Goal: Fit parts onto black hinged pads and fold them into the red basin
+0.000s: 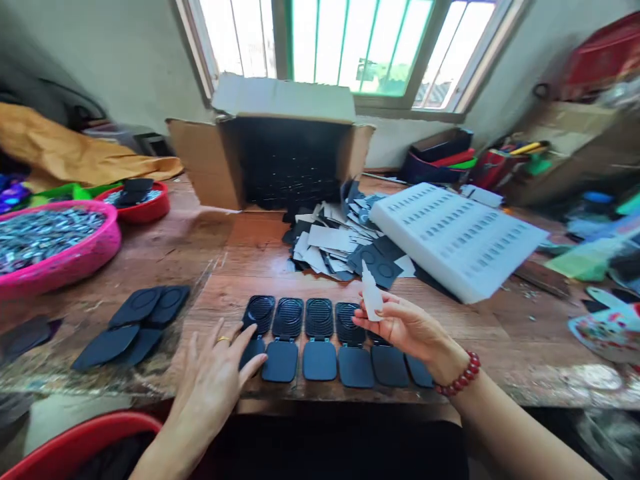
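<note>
My right hand is closed around a small white squeeze bottle with a narrow nozzle pointing up. It hangs over the right part of a row of several black hinged cases, laid opened out along the front of the table. Each case has a ridged upper half with a round ring and a smooth lower half. My left hand has its fingers spread, with its fingertips at the leftmost case; part of that case is hidden beneath them. The cases at the right end are partly covered by my right hand.
Beyond the row lies a heap of grey and black flat pieces, with a white foam block beside it. An open cardboard box stands behind. Leftward are black pads, a pink basin of metal parts and a red basin.
</note>
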A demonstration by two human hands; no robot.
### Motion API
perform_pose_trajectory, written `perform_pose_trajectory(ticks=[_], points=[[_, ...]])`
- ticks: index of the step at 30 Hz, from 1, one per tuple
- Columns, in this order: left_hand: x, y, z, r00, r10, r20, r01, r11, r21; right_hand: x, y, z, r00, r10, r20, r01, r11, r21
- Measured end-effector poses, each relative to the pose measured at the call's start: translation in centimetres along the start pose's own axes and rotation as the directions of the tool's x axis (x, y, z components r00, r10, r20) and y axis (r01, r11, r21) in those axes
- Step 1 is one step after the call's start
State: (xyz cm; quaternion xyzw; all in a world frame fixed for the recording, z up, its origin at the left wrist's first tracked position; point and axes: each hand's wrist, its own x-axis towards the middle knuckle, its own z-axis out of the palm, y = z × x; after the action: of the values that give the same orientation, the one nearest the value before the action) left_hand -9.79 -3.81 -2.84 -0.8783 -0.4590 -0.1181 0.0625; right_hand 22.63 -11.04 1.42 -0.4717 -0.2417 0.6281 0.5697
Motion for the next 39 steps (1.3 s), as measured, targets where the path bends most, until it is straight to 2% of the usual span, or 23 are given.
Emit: perform_pose_trajectory(ticks=[2,4,5,7,9,11,13,15,17,18,19,21,22,23,24,25,27,28,29,34,36,39], points=[[0.2,-0.5,0.2,1.000,0.006,-0.022,-0.007,1.000,-0.013,-1.9,-0.5,-2.8,0.990,-0.114,-0.084,0.102,0.985,-0.137],[0.4,-0.6,0.2,0.999,0.042,-0.032,-0.043,0.999,-0.031,-3.6,-1.1,-6.3,0.930,-0.286,-0.231,0.193,0.914,-0.357],[0.5,-0.5,0.3,0.997,0.070,-0.037,-0.072,0.996,-0.053,-4.5,-1.3,-8.2,0.872,-0.380,-0.309,0.208,0.858,-0.470],[0.6,0.3,0.6,0.992,0.109,-0.070,-0.117,0.986,-0.119,-6.1,-1.7,-12.1,0.710,-0.557,-0.431,0.186,0.738,-0.649],[0.8,1.7,1.1,0.985,0.124,-0.122,-0.146,0.971,-0.189,-7.5,-1.7,-15.6,0.553,-0.679,-0.482,0.111,0.634,-0.766],[1.1,3.6,1.6,0.974,0.157,-0.166,-0.193,0.953,-0.233,-8.5,-1.4,-18.3,0.455,-0.746,-0.487,0.030,0.559,-0.829],[1.5,5.6,1.8,0.960,0.214,-0.183,-0.257,0.931,-0.258,-8.9,-1.0,-20.1,0.408,-0.773,-0.485,-0.010,0.528,-0.849],[2.0,7.5,1.6,0.946,0.265,-0.187,-0.310,0.909,-0.279,-9.0,-0.6,-21.1,0.395,-0.776,-0.492,-0.007,0.533,-0.846],[2.4,8.9,1.3,0.937,0.304,-0.173,-0.344,0.891,-0.296,-9.1,-0.5,-21.1,0.377,-0.777,-0.504,-0.007,0.542,-0.841],[2.6,9.5,1.1,0.934,0.318,-0.160,-0.353,0.886,-0.301,-9.2,-0.6,-20.8,0.336,-0.798,-0.499,-0.017,0.525,-0.851],[2.7,9.9,1.0,0.933,0.327,-0.152,-0.359,0.883,-0.303,-9.3,-0.7,-20.2,0.268,-0.840,-0.472,-0.036,0.481,-0.876],[2.9,10.5,0.9,0.930,0.331,-0.158,-0.365,0.879,-0.306,-9.5,-1.4,-18.5,0.105,-0.946,-0.307,-0.082,0.299,-0.951],[2.9,10.7,1.0,0.929,0.330,-0.169,-0.368,0.877,-0.309,-9.4,-1.9,-17.4,0.052,-0.983,-0.179,-0.095,0.173,-0.980],[2.9,11.0,1.1,0.927,0.328,-0.182,-0.371,0.873,-0.315,-9.0,-2.4,-16.3,0.039,-0.998,-0.056,-0.081,0.053,-0.995],[2.9,11.3,1.3,0.927,0.325,-0.189,-0.371,0.870,-0.325,-8.4,-3.0,-15.2,0.073,-0.997,0.038,-0.035,-0.040,-0.999],[2.9,11.6,1.5,0.929,0.318,-0.190,-0.366,0.867,-0.339,-7.4,-3.6,-14.1,0.134,-0.986,0.095,0.022,-0.093,-0.995],[2.8,12.3,1.7,0.938,0.301,-0.172,-0.345,0.862,-0.372,-4.5,-5.0,-12.7,0.293,-0.951,0.102,0.081,-0.081,-0.993],[2.7,12.6,1.7,0.942,0.294,-0.160,-0.334,0.860,-0.387,-2.7,-5.7,-12.3,0.387,-0.920,0.063,0.070,-0.039,-0.997],[2.6,12.9,1.7,0.947,0.286,-0.149,-0.322,0.858,-0.400,-0.7,-6.5,-12.2,0.425,-0.904,0.039,0.055,-0.017,-0.998],[2.2,13.6,1.0,0.965,0.246,-0.087,-0.259,0.865,-0.430,7.8,-10.5,-13.9,0.475,-0.875,-0.092,-0.031,0.088,-0.996],[2.1,13.8,0.6,0.971,0.232,-0.055,-0.233,0.873,-0.430,9.7,-11.6,-14.6,0.496,-0.855,-0.150,-0.055,0.141,-0.988],[2.4,14.2,0.1,0.975,0.221,-0.009,-0.204,0.885,-0.418,10.6,-12.4,-14.9,0.512,-0.830,-0.220,-0.062,0.219,-0.974]])
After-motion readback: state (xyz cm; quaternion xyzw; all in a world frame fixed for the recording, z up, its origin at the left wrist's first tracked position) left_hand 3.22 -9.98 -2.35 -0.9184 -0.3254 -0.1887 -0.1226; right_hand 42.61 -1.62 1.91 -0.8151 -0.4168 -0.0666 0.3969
